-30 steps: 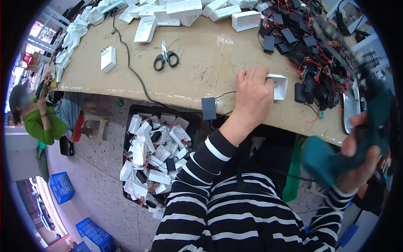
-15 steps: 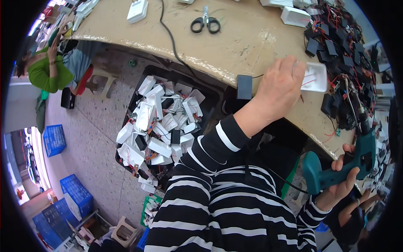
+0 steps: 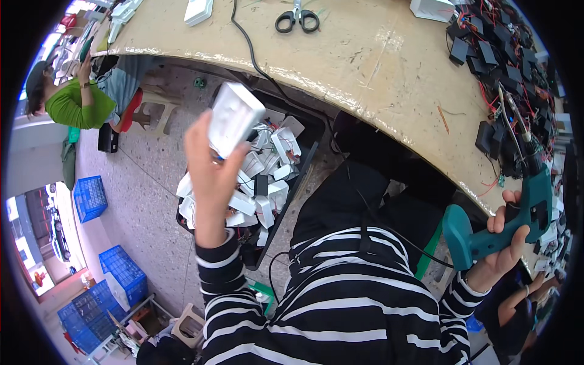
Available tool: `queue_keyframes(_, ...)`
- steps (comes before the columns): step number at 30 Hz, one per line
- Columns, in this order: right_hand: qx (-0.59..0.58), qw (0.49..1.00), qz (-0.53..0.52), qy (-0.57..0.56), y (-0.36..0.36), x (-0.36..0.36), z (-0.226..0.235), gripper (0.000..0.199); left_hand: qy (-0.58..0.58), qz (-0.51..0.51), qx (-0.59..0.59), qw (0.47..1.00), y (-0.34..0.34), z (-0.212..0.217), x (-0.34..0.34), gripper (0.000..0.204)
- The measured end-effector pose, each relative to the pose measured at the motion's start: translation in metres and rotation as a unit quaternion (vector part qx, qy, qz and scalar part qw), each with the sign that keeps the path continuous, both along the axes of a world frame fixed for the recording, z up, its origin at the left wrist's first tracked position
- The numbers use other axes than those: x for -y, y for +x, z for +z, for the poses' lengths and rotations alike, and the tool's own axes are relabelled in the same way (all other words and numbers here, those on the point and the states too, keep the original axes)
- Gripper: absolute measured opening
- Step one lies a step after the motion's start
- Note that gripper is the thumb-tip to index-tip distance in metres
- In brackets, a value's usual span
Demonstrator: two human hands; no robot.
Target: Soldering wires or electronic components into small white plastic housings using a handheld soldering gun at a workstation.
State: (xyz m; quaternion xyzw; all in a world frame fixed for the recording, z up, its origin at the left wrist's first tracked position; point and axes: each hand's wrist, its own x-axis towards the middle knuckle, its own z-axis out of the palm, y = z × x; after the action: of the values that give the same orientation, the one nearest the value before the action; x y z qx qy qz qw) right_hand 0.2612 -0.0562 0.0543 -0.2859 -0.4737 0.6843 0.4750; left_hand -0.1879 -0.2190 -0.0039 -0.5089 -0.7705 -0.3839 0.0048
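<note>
My left hand (image 3: 210, 161) is raised over the bin, its thumb and fingers gripping a white plastic housing (image 3: 233, 118). The housing is tilted with its hollow side partly in view; something small and dark shows under it near the thumb. Below, a black bin (image 3: 310, 159) is heaped with similar white housings (image 3: 286, 146), wires and small black boxes. At the right, my right hand (image 3: 508, 243) is wrapped round the handle of a teal pistol-grip power drill (image 3: 499, 234). The drill's front end points toward the far right of the bench, near the wired black boxes.
On the tan workbench (image 3: 365, 55) lie black-handled scissors (image 3: 297, 21), a dark cable (image 3: 246, 48) and a white housing (image 3: 432, 8). Wired black boxes (image 3: 486, 53) pile up at the right. Blue crates (image 3: 90, 198) stand on the floor at left. A person in green (image 3: 82, 103) sits far left.
My left hand has swung left from the bench to above the bin, carrying the white housing. The black box at the bench edge is gone from there. My right hand still grips the drill.
</note>
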Motion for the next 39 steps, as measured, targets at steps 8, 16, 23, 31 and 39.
queue_keyframes(8,0.01,0.999,-0.035,0.005,-0.007,0.012,0.007,0.066,-0.192,0.179,-0.03,0.964,0.04,-0.097,-0.039,0.069)
queue_keyframes(16,0.015,0.998,-0.063,0.019,-0.007,0.021,0.005,0.067,-0.214,0.138,-0.13,0.958,0.035,-0.133,-0.035,0.085)
queue_keyframes(23,-0.012,0.998,-0.066,-0.007,-0.001,0.017,-0.006,0.064,-0.264,0.082,-0.134,0.952,0.035,-0.129,-0.025,0.074)
queue_keyframes(31,-0.04,0.997,-0.061,-0.023,-0.004,0.011,-0.007,0.062,-0.31,0.067,-0.142,0.938,0.029,-0.12,-0.033,0.082)
queue_keyframes(39,-0.055,0.997,-0.051,-0.018,-0.005,0.0,-0.006,0.059,-0.216,0.039,0.126,0.967,0.003,-0.038,-0.046,0.043)
